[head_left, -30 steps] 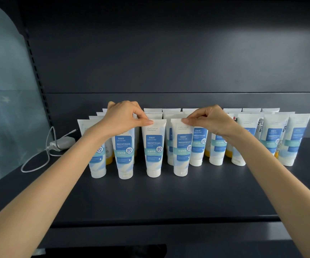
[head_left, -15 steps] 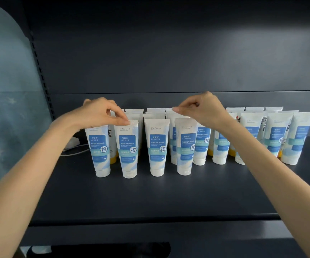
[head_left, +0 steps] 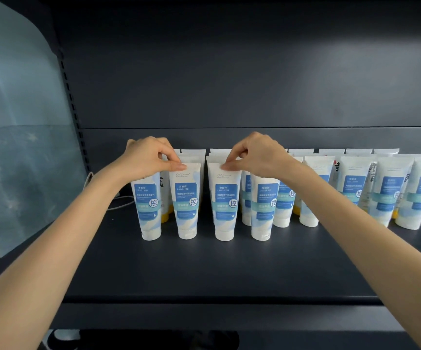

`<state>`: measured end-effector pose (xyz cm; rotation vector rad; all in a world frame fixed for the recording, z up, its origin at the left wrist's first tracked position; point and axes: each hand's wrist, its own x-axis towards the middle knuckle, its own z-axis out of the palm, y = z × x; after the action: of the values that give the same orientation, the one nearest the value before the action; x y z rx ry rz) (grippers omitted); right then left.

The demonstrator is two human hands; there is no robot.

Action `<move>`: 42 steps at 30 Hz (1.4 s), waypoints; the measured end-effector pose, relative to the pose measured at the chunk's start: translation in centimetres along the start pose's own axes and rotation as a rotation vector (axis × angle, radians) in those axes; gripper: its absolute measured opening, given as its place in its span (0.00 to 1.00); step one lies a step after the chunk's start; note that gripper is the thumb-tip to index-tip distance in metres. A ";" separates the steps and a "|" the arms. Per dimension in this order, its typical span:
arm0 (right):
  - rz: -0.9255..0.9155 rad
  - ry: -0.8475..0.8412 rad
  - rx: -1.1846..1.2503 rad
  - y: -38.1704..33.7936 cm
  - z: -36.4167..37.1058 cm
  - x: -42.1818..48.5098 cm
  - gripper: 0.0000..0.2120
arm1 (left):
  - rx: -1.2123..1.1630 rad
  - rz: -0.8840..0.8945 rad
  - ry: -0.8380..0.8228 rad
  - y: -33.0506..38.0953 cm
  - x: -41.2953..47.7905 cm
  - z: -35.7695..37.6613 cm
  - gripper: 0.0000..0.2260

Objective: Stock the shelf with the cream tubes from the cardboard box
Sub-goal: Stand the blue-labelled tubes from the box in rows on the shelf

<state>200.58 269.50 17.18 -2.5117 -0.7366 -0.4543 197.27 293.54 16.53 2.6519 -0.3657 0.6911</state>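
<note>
Several white cream tubes with blue labels stand cap-down in rows on the dark shelf. My left hand pinches the flat top edge of the second front-row tube from the left. My right hand pinches the top edge of the third front-row tube. Both tubes stand upright on the shelf. The leftmost front tube is partly hidden behind my left wrist. The cardboard box is out of sight.
More tubes fill the shelf to the right, some with yellow caps behind. A white cable lies at the back left, next to a translucent side panel. Bare shelf surface lies in front of the tubes.
My left hand moved right along the row of tubes. My right hand shifted from the rear tubes down to the third front tube. The view moved slightly left.
</note>
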 end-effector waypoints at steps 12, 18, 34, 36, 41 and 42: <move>-0.058 0.058 0.076 -2.8 0.6 1.4 0.10 | -0.211 -0.126 0.002 -3.4 -2.4 -3.6 0.16; -0.084 -0.110 -0.001 -5.2 2.7 2.8 0.11 | -0.232 -0.192 -0.076 -5.2 -3.5 -3.5 0.06; -0.072 -0.077 -0.014 -5.3 3.6 3.2 0.09 | -0.330 -0.184 -0.005 -5.3 -3.2 -2.6 0.03; -0.058 -0.056 0.028 -5.1 3.0 3.0 0.11 | -0.326 -0.187 -0.015 -5.2 -3.3 -2.7 0.02; -0.007 0.042 0.186 -2.5 0.1 2.4 0.12 | -0.181 -0.141 0.101 -4.6 -3.0 -2.6 0.04; 0.005 0.055 0.193 -1.7 -0.5 2.1 0.12 | -0.123 -0.108 0.163 -4.2 -2.8 -2.3 0.04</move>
<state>201.16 271.39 19.08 -2.3122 -0.7176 -0.4281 195.34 298.69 15.78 2.4586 -0.2108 0.8163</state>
